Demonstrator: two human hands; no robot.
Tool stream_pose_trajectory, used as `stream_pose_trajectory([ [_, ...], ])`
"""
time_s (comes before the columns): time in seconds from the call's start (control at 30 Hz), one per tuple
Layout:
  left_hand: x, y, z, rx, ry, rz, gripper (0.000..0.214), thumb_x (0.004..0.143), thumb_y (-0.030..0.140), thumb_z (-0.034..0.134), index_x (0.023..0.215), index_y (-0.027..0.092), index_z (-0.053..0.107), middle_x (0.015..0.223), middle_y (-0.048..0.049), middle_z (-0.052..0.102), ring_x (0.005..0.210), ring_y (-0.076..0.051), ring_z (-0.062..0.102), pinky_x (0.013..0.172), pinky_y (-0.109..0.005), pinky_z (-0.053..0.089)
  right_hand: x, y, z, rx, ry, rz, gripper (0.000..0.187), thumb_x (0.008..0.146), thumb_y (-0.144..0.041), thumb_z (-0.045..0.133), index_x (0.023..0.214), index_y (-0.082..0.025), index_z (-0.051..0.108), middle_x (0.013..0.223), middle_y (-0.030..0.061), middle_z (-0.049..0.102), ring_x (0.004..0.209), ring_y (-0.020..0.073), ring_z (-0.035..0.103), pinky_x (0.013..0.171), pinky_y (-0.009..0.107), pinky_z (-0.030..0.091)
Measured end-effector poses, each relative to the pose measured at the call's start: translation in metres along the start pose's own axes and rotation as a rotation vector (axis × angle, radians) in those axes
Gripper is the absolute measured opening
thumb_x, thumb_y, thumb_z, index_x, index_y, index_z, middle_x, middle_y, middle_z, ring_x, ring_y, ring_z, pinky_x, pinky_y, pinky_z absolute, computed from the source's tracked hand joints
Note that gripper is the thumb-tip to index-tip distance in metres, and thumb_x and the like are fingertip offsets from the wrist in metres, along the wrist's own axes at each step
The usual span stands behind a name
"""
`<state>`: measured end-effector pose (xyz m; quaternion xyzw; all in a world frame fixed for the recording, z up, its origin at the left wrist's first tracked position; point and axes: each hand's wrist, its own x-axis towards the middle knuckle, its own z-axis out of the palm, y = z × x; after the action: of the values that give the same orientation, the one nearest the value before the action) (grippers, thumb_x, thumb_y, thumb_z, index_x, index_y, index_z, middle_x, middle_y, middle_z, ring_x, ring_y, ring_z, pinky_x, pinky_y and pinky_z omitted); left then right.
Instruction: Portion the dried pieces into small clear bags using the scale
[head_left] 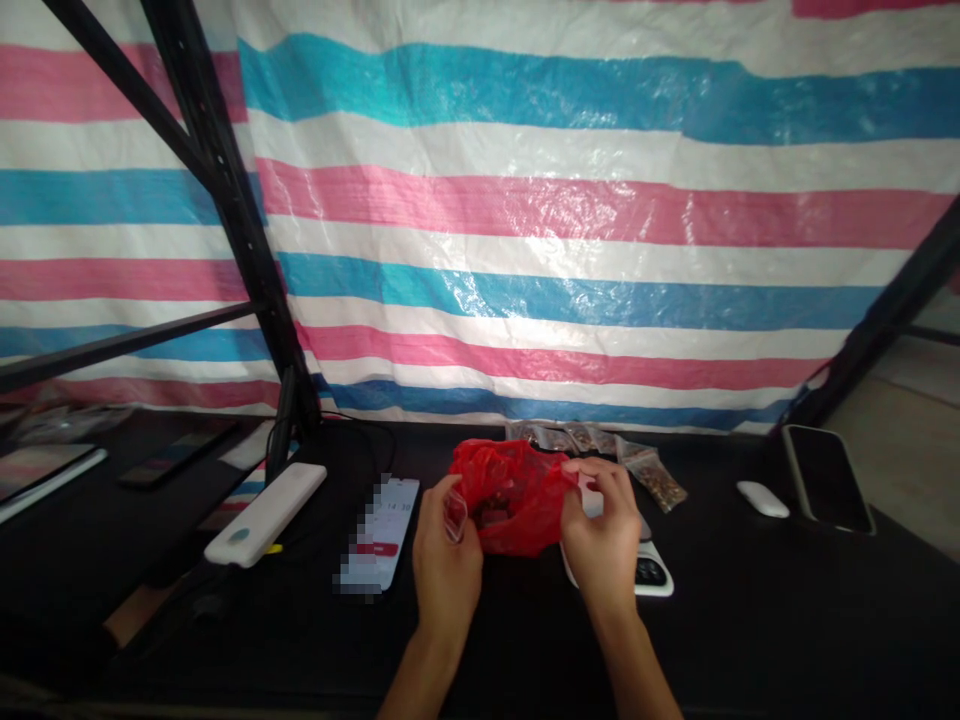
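A red plastic bag sits on the black table between my hands, its mouth spread so that small brownish pieces show inside, too dim to name. My left hand is closed on the bag's left rim; a bit of clear plastic shows by its fingers. On the other side, my right hand pinches the bag's right edge. Beneath and behind my right hand lies a white phone with a dark camera block, partly covered. Several small clear zip bags of small pieces lie behind the red bag.
Left of the bag lie a lit phone and a white power bank. At right are a white earbud case and a dark-screened phone. Black metal posts stand before a striped tarp.
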<state>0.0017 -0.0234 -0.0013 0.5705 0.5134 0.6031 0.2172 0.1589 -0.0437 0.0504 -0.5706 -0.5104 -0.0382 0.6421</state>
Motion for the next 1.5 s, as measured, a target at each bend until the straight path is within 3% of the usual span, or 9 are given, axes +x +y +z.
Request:
stream_pose_trajectory([
  [0.07, 0.000, 0.000, -0.001, -0.035, -0.054, -0.003, 0.051, 0.075, 0.003, 0.050, 0.119, 0.025, 0.062, 0.119, -0.0041, 0.068, 0.116, -0.021, 0.065, 0.103, -0.039, 0.051, -0.002, -0.011, 0.000, 0.011, -0.029, -0.088, 0.025, 0.080, -0.011, 0.050, 0.091, -0.024, 0.068, 0.100, 0.0074, 0.064, 0.104, 0.0256, 0.061, 0.096, 0.042, 0.048],
  [0.13, 0.001, 0.001, -0.003, -0.091, -0.075, -0.037, 0.048, 0.075, 0.004, 0.051, 0.117, 0.023, 0.062, 0.116, -0.0041, 0.069, 0.112, -0.021, 0.066, 0.100, -0.037, 0.053, -0.004, -0.020, 0.002, 0.073, -0.205, -0.149, 0.032, 0.077, -0.006, 0.046, 0.092, -0.025, 0.068, 0.104, 0.0066, 0.067, 0.107, 0.0240, 0.062, 0.097, 0.039, 0.048],
  [0.3, 0.006, 0.009, -0.006, -0.272, -0.067, -0.099, 0.024, 0.078, 0.020, 0.065, 0.102, 0.020, 0.064, 0.099, -0.0027, 0.069, 0.092, -0.018, 0.068, 0.083, -0.029, 0.056, -0.013, -0.019, 0.015, -0.146, -0.560, -0.013, 0.029, 0.080, -0.004, 0.045, 0.077, -0.025, 0.066, 0.086, 0.0031, 0.072, 0.086, 0.0219, 0.067, 0.083, 0.035, 0.047],
  [0.43, 0.008, 0.007, -0.006, -0.307, 0.034, -0.098, 0.010, 0.072, 0.020, 0.067, 0.083, 0.019, 0.066, 0.072, 0.0034, 0.059, 0.067, -0.014, 0.057, 0.065, -0.024, 0.051, -0.018, -0.010, 0.017, -0.376, -0.761, 0.013, 0.022, 0.089, -0.015, 0.054, 0.093, -0.024, 0.073, 0.103, 0.0049, 0.075, 0.101, 0.0254, 0.068, 0.096, 0.041, 0.042],
  [0.6, 0.009, -0.001, -0.004, -0.299, 0.084, -0.104, 0.015, 0.076, 0.022, 0.063, 0.091, 0.020, 0.066, 0.082, -0.0003, 0.066, 0.078, -0.018, 0.064, 0.074, -0.030, 0.054, -0.021, -0.009, 0.012, -0.455, -0.942, 0.107, 0.026, 0.085, -0.017, 0.063, 0.108, -0.023, 0.074, 0.116, 0.0071, 0.073, 0.113, 0.0283, 0.066, 0.103, 0.044, 0.040],
  [0.87, 0.006, -0.006, -0.008, -0.254, -0.026, -0.201, 0.024, 0.087, 0.031, 0.058, 0.109, 0.021, 0.061, 0.108, -0.0084, 0.069, 0.103, -0.024, 0.068, 0.094, -0.042, 0.055, -0.016, -0.003, 0.011, -0.435, -0.874, 0.166, 0.022, 0.088, -0.019, 0.061, 0.108, -0.021, 0.070, 0.115, 0.0090, 0.074, 0.108, 0.0292, 0.067, 0.091, 0.039, 0.048],
  [1.03, 0.006, -0.007, -0.013, -0.350, -0.162, -0.295, 0.034, 0.087, 0.034, 0.059, 0.118, 0.021, 0.059, 0.110, -0.0091, 0.072, 0.102, -0.024, 0.071, 0.094, -0.040, 0.055, -0.019, -0.001, 0.017, -0.316, -0.863, 0.191, 0.022, 0.090, -0.019, 0.059, 0.110, -0.021, 0.069, 0.111, 0.0081, 0.073, 0.103, 0.0265, 0.068, 0.090, 0.038, 0.048],
  [1.27, 0.017, -0.008, -0.022, -0.508, -0.107, -0.467, 0.035, 0.077, 0.038, 0.067, 0.106, 0.019, 0.065, 0.100, -0.0062, 0.074, 0.093, -0.023, 0.070, 0.086, -0.035, 0.054, -0.025, 0.003, 0.024, -0.223, -0.900, 0.223, 0.027, 0.086, -0.013, 0.061, 0.109, -0.022, 0.072, 0.111, 0.0083, 0.075, 0.104, 0.0262, 0.069, 0.093, 0.037, 0.048],
  [1.5, 0.016, -0.008, -0.020, -0.466, -0.092, -0.454, 0.033, 0.074, 0.037, 0.070, 0.101, 0.019, 0.067, 0.097, -0.0052, 0.074, 0.091, -0.023, 0.069, 0.084, -0.033, 0.052, -0.022, 0.005, 0.029, -0.203, -0.908, 0.173, 0.039, 0.078, -0.007, 0.063, 0.112, -0.022, 0.074, 0.120, 0.0088, 0.074, 0.112, 0.0267, 0.067, 0.100, 0.038, 0.046],
])
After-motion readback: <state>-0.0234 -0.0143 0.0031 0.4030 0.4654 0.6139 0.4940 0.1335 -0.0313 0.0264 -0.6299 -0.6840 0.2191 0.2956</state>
